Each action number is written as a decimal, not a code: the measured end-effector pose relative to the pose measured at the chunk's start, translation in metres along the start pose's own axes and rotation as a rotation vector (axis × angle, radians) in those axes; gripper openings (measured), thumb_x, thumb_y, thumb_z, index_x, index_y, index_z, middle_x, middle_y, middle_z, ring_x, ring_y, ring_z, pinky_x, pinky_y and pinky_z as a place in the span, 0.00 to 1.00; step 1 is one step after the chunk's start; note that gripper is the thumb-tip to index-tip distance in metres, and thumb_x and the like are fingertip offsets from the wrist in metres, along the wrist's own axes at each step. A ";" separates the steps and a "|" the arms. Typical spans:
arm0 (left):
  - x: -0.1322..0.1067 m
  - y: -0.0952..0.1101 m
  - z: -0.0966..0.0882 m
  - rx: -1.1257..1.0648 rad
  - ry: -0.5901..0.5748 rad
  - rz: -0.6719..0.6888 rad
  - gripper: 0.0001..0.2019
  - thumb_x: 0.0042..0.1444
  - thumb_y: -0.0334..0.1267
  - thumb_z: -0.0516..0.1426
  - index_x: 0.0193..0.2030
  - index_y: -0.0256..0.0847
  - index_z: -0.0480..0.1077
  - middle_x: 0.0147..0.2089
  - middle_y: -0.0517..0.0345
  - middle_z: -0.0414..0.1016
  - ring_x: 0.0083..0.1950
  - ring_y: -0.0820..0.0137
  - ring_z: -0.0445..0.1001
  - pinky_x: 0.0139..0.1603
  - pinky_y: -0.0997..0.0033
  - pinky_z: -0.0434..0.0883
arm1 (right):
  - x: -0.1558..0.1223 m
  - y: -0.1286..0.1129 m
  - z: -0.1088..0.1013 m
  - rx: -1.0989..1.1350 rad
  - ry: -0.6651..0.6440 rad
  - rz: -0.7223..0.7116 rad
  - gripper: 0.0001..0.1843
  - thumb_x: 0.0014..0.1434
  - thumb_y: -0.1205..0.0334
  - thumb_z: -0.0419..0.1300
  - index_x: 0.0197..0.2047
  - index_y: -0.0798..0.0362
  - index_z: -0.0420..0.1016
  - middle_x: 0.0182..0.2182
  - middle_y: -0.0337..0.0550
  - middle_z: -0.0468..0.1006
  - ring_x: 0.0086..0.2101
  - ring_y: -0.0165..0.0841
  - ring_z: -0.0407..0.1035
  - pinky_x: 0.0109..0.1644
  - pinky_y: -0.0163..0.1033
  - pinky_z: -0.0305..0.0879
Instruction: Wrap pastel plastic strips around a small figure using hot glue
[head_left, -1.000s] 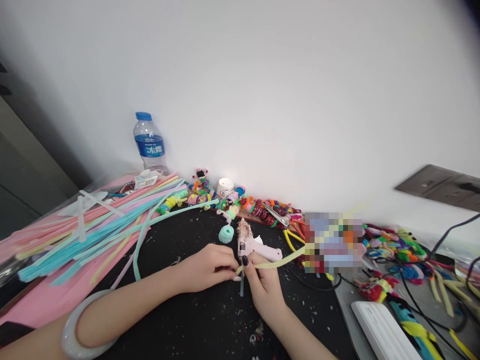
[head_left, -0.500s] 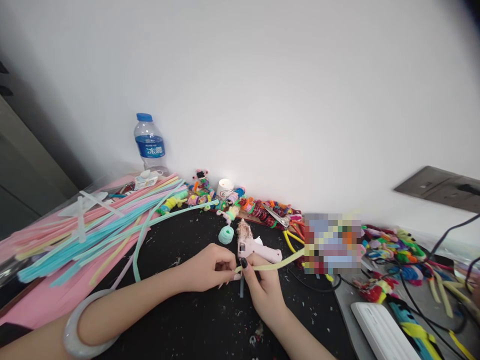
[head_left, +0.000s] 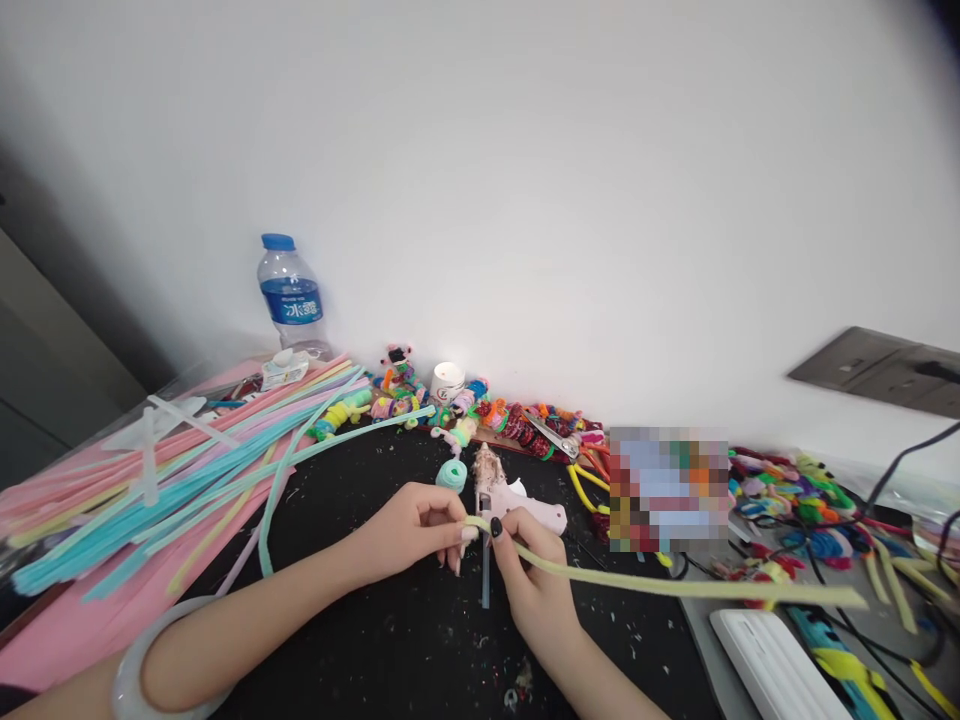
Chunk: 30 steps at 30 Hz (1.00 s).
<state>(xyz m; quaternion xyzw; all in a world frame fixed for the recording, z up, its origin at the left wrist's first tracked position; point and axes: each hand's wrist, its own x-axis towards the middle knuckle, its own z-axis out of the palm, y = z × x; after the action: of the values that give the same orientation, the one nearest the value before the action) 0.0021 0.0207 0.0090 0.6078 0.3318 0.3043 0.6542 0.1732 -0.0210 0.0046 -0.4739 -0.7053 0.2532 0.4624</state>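
Note:
A pale yellow pipe cleaner (head_left: 675, 585) runs between my hands, its long free end stretching to the right. My left hand (head_left: 427, 530) pinches its short curled end between thumb and finger. Close beside it, my right hand (head_left: 534, 565) grips the same strip between thumb and forefinger, its dark thumbnail showing. Just beyond my fingers lies a pale pink hot glue gun (head_left: 529, 508) with a stained nozzle and a clear glue stick (head_left: 485, 585) sticking out toward me. A mint green coil of pipe cleaner (head_left: 451, 474) sits behind my left hand.
Pastel pipe cleaners (head_left: 202, 475) are heaped on the left, near a water bottle (head_left: 292, 300). Scissors (head_left: 553, 436) and colourful fuzzy figures line the wall, with a paper cup (head_left: 448, 382). On the right are black cables (head_left: 832, 600) and a white power bank (head_left: 772, 660).
The free end of the yellow pipe cleaner has swung down from pointing up and right to lying nearly level toward the right. Both hands stay close together, and the view has shifted slightly.

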 end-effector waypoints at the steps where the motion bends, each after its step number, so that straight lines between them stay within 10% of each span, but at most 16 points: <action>1: 0.000 0.000 0.000 0.006 -0.009 -0.018 0.10 0.51 0.41 0.59 0.27 0.35 0.69 0.21 0.60 0.74 0.24 0.73 0.73 0.26 0.76 0.66 | 0.000 0.001 0.000 -0.001 0.005 0.006 0.15 0.61 0.65 0.49 0.22 0.53 0.57 0.18 0.32 0.57 0.21 0.26 0.52 0.24 0.31 0.48; 16: 0.002 0.001 0.003 -0.161 0.042 -0.107 0.12 0.48 0.40 0.61 0.25 0.36 0.64 0.24 0.56 0.79 0.27 0.67 0.78 0.26 0.73 0.70 | -0.001 0.001 0.001 -0.005 -0.104 -0.025 0.14 0.60 0.67 0.49 0.22 0.52 0.58 0.19 0.33 0.60 0.21 0.26 0.54 0.25 0.32 0.51; 30: -0.002 0.003 -0.004 0.319 0.092 0.148 0.06 0.47 0.35 0.61 0.32 0.36 0.76 0.27 0.57 0.79 0.28 0.70 0.76 0.29 0.76 0.71 | 0.001 0.004 0.001 -0.005 -0.089 0.051 0.14 0.59 0.66 0.50 0.22 0.53 0.57 0.19 0.33 0.58 0.21 0.26 0.54 0.25 0.32 0.50</action>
<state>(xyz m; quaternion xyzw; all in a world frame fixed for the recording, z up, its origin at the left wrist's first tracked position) -0.0023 0.0214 0.0116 0.7120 0.3597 0.3225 0.5095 0.1735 -0.0184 0.0015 -0.4812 -0.7134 0.2839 0.4229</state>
